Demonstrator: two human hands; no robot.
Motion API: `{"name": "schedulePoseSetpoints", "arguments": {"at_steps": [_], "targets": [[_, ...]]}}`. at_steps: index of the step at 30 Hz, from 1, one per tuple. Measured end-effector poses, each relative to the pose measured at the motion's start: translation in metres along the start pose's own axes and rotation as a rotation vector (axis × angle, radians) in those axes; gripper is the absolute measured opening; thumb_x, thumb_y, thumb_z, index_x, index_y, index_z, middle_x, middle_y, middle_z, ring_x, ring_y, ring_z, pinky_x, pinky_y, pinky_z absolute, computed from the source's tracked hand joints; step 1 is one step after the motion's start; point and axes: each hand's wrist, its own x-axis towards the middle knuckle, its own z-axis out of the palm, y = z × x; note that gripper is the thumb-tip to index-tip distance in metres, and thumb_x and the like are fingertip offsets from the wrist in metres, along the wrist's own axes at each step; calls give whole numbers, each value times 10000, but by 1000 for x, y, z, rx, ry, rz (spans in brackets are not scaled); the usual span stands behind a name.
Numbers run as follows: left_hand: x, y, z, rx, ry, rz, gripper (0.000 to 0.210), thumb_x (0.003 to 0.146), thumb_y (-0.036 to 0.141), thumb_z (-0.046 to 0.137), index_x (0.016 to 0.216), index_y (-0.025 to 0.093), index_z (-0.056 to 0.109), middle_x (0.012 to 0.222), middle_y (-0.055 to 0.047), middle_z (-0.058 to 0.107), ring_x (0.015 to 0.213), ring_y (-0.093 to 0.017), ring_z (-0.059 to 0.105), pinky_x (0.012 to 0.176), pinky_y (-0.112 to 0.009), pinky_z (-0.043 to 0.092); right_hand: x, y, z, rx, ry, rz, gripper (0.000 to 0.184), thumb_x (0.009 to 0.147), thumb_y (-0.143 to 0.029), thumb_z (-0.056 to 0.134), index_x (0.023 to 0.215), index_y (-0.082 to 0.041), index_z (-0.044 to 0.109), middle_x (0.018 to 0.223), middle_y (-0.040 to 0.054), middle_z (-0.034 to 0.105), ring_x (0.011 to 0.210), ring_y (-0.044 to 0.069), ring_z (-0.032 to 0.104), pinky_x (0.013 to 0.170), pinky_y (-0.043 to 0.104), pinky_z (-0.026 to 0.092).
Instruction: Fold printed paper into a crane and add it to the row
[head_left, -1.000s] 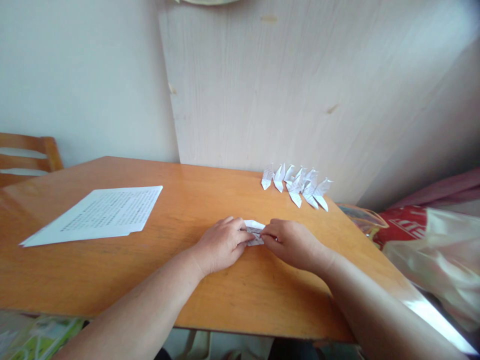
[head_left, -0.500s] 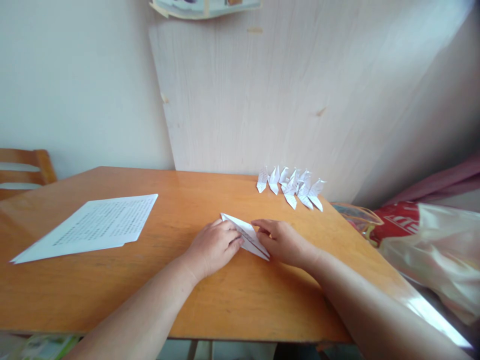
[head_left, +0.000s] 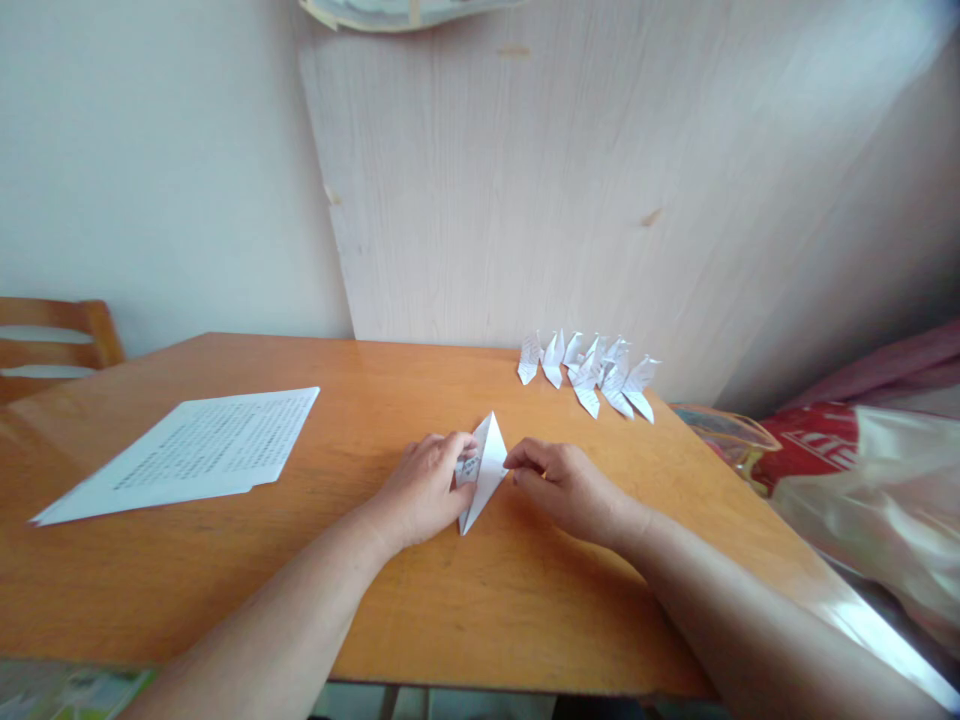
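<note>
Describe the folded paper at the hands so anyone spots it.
On the wooden table, look between the left hand and right hand. The folded paper there is a single slim diamond, apart from the clustered paper figures and printed sheets.

**Left hand (head_left: 431, 490) holds folded paper (head_left: 490, 465) on wooden table (head_left: 525, 620)**

Thumb and fingers rest on the left side of the paper, a narrow diamond pointed at both ends, with print showing beneath the hand. The right hand (head_left: 574, 487) sits opposite, fingers curled at the paper's right corner; whether they pinch it cannot be told. Beyond the right hand, white folded figures (head_left: 587, 378) cluster near a pale panel (head_left: 525, 180). Well left of the left hand lie printed sheets (head_left: 217, 445), with a chair (head_left: 96, 335) farther beyond. Right of the right hand, past the table's edge, slump bags (head_left: 870, 500) in red and cream.
</note>
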Motion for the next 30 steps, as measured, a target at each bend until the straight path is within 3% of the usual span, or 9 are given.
{"name": "schedulePoseSetpoints", "arguments": {"at_steps": [4,10,13,16,23,30], "targets": [[-1,1,-2,-45,-28,23,383,826,226,624,1203,267,567,1248,-36,676,1201,-252,589,1017,-412,464,4,11,-5,-127,20,-142,268,869,-74,514,1017,-191,705,995,65,731,904,200,660,805,315,494],[0,2,-6,-95,-69,36,329,868,216,556,1188,282,589,1248,-21,671,1221,-228,578,1037,-391,456,6,20,-4,-310,-93,-323,329,909,-114,520,1164,-214,701,1160,96,713,1117,257,616,964,408,470],[0,4,-8,-107,-73,21,266,901,289,532,1160,270,589,1229,-32,672,1205,-236,578,1024,-400,460,5,17,-3,-351,-161,-293,301,934,-159,515,1162,-219,703,1174,93,705,1090,252,622,953,405,457],[-2,5,-9,-57,-89,15,358,835,377,632,1178,282,589,1218,-39,658,1181,-272,575,994,-428,470,3,9,-4,-391,-189,-242,265,945,-191,519,1132,-223,705,1158,87,704,1061,252,617,937,406,431],[-3,-1,-11,52,-102,81,536,740,120,572,1244,299,603,1259,-43,628,1217,-253,532,1035,-407,422,-4,-5,-2,-411,-161,-196,244,890,-190,591,1104,-234,699,1060,77,710,1005,248,588,902,388,384],[-1,-3,-12,108,-116,166,460,770,84,510,1136,314,669,1220,-2,675,1216,-239,512,1030,-422,371,-1,-1,2,-353,-126,-199,269,856,-143,598,1089,-238,696,999,57,706,960,227,585,880,354,408]]}}
